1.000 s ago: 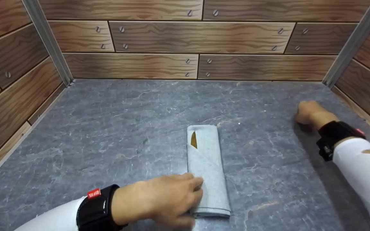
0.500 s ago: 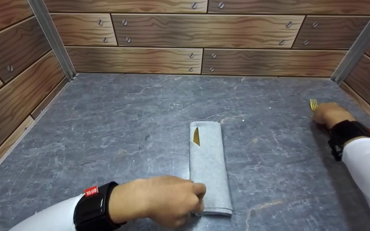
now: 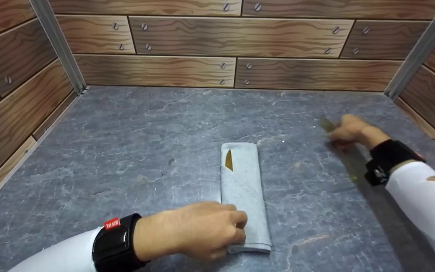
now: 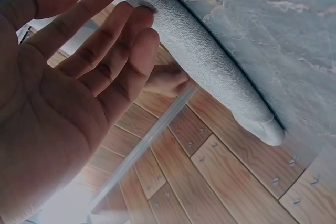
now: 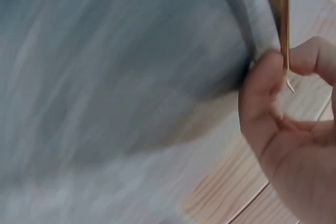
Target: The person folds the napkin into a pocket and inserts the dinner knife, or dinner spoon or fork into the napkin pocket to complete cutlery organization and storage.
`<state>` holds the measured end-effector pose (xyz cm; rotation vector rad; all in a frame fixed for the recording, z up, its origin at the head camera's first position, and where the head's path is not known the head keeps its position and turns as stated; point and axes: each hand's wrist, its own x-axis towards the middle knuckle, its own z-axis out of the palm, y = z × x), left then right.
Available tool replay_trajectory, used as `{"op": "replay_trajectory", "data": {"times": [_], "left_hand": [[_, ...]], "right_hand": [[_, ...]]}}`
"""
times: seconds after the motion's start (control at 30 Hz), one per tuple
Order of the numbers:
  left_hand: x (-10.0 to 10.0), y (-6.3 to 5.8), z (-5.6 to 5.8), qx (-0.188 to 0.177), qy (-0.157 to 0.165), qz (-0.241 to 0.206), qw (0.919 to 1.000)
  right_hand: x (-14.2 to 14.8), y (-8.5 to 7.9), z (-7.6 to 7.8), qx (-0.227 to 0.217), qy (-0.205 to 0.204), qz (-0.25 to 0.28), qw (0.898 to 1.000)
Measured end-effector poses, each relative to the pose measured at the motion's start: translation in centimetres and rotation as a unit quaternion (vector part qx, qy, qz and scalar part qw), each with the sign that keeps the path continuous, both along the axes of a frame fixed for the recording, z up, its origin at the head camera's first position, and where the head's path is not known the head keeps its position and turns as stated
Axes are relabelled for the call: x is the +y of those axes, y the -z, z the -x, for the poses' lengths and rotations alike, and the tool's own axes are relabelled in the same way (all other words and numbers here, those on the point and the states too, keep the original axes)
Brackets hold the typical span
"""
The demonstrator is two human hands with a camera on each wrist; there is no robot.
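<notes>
A light grey folded napkin [image 3: 244, 189] lies lengthwise on the table, with a narrow golden-brown patch near its far end. My left hand [image 3: 198, 230] is at its near left edge, the fingers loosely bent. In the left wrist view those fingers [image 4: 142, 51] lie against or just beside the napkin [image 4: 210, 66], gripping nothing; contact is hard to tell. Far to the right, my right hand [image 3: 349, 132] holds a golden fork [image 3: 327, 124], blurred in motion. The right wrist view has the fork [image 5: 284, 19] pinched between thumb and fingers, its tines out of sight.
The grey marbled tabletop [image 3: 145, 151] spreads around the napkin. Wood-patterned panels [image 3: 187, 39] wall it at the back and both sides, with grey metal posts [image 3: 60, 49] in the corners.
The right hand swings left from the far right with the fork, whose tines showed clearly half a second ago. The left hand shifts slightly beside the napkin, which stays put.
</notes>
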<state>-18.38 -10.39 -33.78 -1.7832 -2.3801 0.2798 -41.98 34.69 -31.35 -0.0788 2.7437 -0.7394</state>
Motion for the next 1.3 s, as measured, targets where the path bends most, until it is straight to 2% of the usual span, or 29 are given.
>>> {"op": "replay_trajectory", "data": {"times": [0.07, 0.13, 0.2, 0.27, 0.33, 0.4, 0.47, 0.53, 0.7, 0.93, 1.0, 1.13, 1.3], "left_hand": [[0.0, 0.0, 0.0, -0.001, 0.0, 0.0, 1.0], [0.1, 0.1, 0.0, -0.002, -0.005, 0.0, 1.0], [0.2, 0.1, -0.2, -0.009, -0.013, 0.001, 0.9999], [0.4, 0.1, -0.3, -0.014, -0.025, 0.006, 0.9996], [0.5, 0.2, -0.5, -0.014, -0.035, 0.013, 0.9992], [0.6, 0.2, -0.7, -0.005, -0.042, 0.019, 0.9989], [0.7, 0.3, -0.9, 0.007, -0.044, 0.016, 0.9989], [0.7, 0.4, -1.1, 0.016, -0.046, 0.008, 0.9988], [1.0, 0.7, -1.5, 0.038, -0.05, -0.004, 0.998], [1.1, 1.1, -1.6, 0.111, -0.034, -0.027, 0.9929], [1.2, 1.3, -1.5, 0.121, -0.029, -0.037, 0.9916], [1.2, 1.3, -1.5, 0.111, -0.032, -0.044, 0.9923], [1.1, 1.3, -1.5, 0.098, -0.039, -0.042, 0.9935]], "right_hand": [[-3.2, -1.0, -1.2, -0.019, 0.009, 0.065, 0.998], [-6.2, -1.8, -2.0, -0.025, 0.007, 0.153, 0.988], [-9.0, -2.4, -2.6, -0.031, 0.002, 0.249, 0.968], [-11.7, -2.9, -3.0, -0.044, -0.006, 0.344, 0.938], [-14.3, -3.2, -3.5, -0.049, -0.013, 0.411, 0.91], [-16.4, -3.2, -3.9, -0.049, -0.013, 0.447, 0.893], [-18.1, -2.8, -4.2, -0.046, -0.012, 0.458, 0.888], [-19.4, -2.3, -4.4, -0.042, -0.009, 0.453, 0.89], [-21.2, -0.7, -4.7, -0.039, -0.004, 0.416, 0.908], [-22.5, 0.3, -5.6, -0.053, -0.022, 0.375, 0.925], [-22.6, 0.2, -5.8, -0.069, -0.052, 0.351, 0.932], [-22.4, 0.0, -6.3, -0.081, -0.133, 0.274, 0.949], [-22.2, -0.2, -6.7, -0.061, -0.192, 0.186, 0.962]]}}
